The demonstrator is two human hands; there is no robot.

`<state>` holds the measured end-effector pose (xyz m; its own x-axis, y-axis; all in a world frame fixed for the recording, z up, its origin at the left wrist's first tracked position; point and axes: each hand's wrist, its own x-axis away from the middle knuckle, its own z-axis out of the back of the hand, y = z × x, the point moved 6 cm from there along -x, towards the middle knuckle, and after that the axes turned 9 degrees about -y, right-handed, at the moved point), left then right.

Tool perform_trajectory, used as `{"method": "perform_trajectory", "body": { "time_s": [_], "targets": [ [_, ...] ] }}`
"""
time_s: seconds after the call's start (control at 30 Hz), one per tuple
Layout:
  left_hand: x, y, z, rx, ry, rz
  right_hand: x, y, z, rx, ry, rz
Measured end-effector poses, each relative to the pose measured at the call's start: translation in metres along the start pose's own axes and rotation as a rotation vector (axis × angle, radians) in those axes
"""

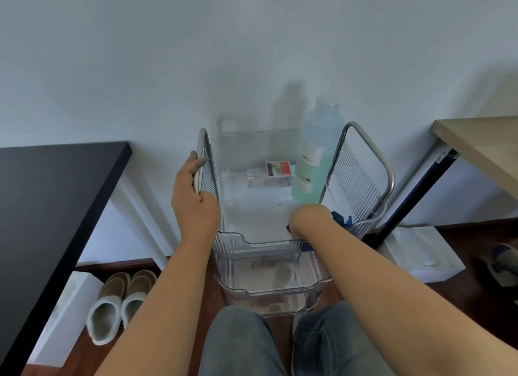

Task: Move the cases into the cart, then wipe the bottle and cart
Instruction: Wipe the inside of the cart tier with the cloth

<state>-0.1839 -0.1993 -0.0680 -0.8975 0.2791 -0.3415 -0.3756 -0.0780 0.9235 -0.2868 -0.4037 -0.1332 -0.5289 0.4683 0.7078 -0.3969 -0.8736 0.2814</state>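
Note:
A clear plastic cart (253,245) with metal handles stands against the wall in front of my knees. In its top tray, at the back, lie two small cases: one clear (259,179), one with a red and white label (279,168). A tall bottle of blue-green liquid (315,162) stands at the tray's back right. My left hand (193,196) grips the cart's left metal handle (202,151). My right hand (309,217) is down in the tray's front right corner, closed on a dark blue cloth (340,218) that presses against the tray.
A black table (50,196) is on the left, a light wooden table (482,143) on the right with a black leg (414,202). A pair of slippers (120,302) and white boxes sit on the dark wood floor. The cart has lower clear trays (269,286).

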Motion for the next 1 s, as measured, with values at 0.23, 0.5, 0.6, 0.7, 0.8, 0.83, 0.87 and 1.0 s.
{"method": "perform_trajectory", "body": {
  "time_s": [0.23,0.5,0.6,0.7,0.8,0.83,0.87,1.0],
  "targets": [
    [-0.001,0.0,-0.002,-0.007,0.028,-0.01,0.017,-0.075,0.035,-0.257,0.178,0.277],
    [0.001,0.002,-0.001,-0.022,0.019,-0.005,0.015,-0.092,0.042,-0.231,0.312,0.323],
    [0.0,0.003,-0.001,-0.024,0.008,-0.002,0.014,-0.062,0.035,-0.192,0.241,0.242],
    [0.0,0.002,-0.001,-0.017,0.01,-0.003,0.014,-0.014,0.024,-0.1,0.148,0.121],
    [0.0,0.002,-0.002,0.0,0.016,-0.007,0.013,0.024,0.012,-0.048,0.077,0.056],
    [0.0,0.002,-0.003,0.008,0.021,-0.007,0.013,0.028,0.009,-0.022,0.079,0.068],
    [0.0,0.002,-0.002,0.011,0.028,-0.006,0.014,0.026,0.008,-0.009,0.105,0.103],
    [-0.001,0.001,-0.002,-0.01,0.051,-0.003,0.02,0.0,0.017,0.029,0.293,0.262]
  ]
}}
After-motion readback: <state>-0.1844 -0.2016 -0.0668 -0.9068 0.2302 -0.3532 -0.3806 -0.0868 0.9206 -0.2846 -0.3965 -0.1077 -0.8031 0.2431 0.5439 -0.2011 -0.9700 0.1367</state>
